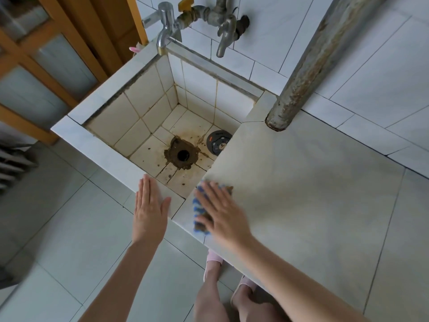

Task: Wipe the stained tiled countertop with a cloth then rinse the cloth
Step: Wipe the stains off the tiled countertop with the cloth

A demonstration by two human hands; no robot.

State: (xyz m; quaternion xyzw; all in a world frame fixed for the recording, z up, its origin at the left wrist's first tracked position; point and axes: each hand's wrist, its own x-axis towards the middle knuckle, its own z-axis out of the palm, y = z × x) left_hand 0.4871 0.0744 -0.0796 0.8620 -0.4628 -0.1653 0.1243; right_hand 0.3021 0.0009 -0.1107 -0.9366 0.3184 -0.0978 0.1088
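Observation:
A blue cloth (199,206) soiled brown lies on the near left corner of the pale tiled countertop (313,187). My right hand (221,211) lies flat on top of the cloth with straight fingers, pressing it to the tile; the hand is motion-blurred. My left hand (149,209) is flat with straight fingers, its fingertips at the front rim of the tiled sink (111,156), holding nothing. The sink floor is stained brown around the drain hole (183,155).
Two metal taps (166,26) (226,34) hang over the sink's back edge. A round grey drain cover (218,142) lies in the sink. A rusty pipe (311,63) enters the countertop at the back. A wooden door (58,54) stands at left; my feet (214,260) are below the counter.

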